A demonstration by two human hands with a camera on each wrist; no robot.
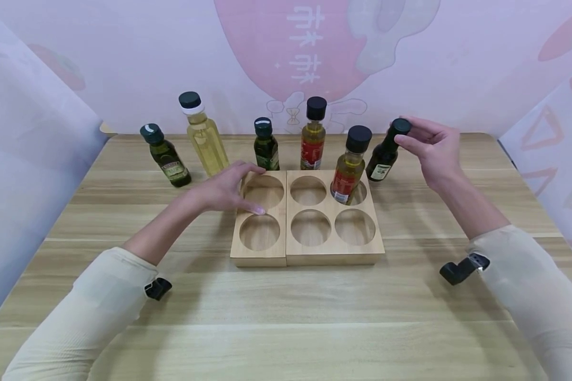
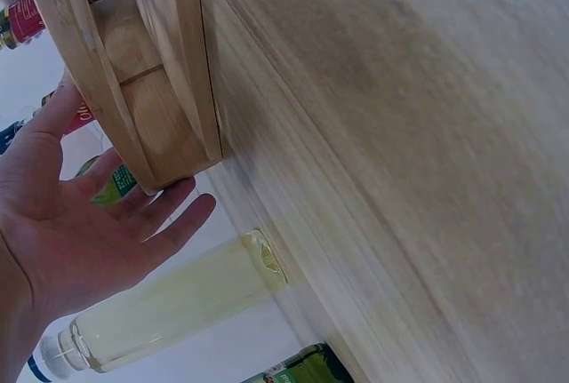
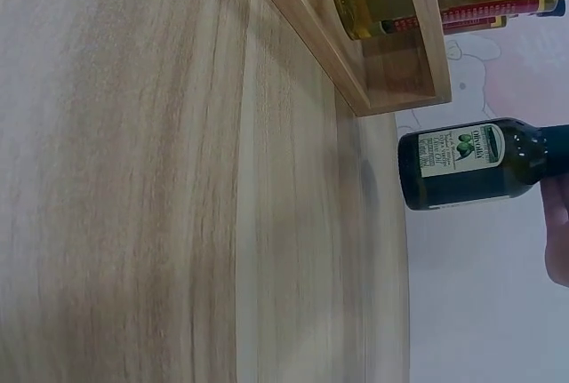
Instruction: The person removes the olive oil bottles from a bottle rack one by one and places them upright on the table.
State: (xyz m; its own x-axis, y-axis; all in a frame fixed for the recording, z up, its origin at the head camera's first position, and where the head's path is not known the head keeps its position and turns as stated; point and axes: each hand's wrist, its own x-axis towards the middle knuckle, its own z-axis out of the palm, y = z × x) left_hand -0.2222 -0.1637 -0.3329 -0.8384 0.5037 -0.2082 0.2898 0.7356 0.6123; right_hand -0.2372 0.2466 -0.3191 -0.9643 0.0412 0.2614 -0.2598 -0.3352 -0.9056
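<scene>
My right hand [image 1: 436, 151] pinches the cap end of a small dark green bottle [image 1: 384, 153], right of a wooden rack [image 1: 333, 259]. In the right wrist view the bottle's pale label faces the camera, and its base seems slightly off the table. My left hand [image 1: 226, 188] rests on the rack's left end, thumb over the top and fingers extended along the side. Round holes fill the rack's top. A red-labelled oil bottle [image 1: 347, 174] stands in the back right hole, its black cap upward.
Behind the rack stand a small green bottle [image 1: 267, 148] and another red-labelled bottle [image 1: 312, 143]. To the left are a tall clear bottle of yellow oil [image 1: 207, 140] and a dark green bottle [image 1: 169, 159]. A printed cloth [image 1: 148, 53] hangs beyond the wooden table [image 1: 286, 323].
</scene>
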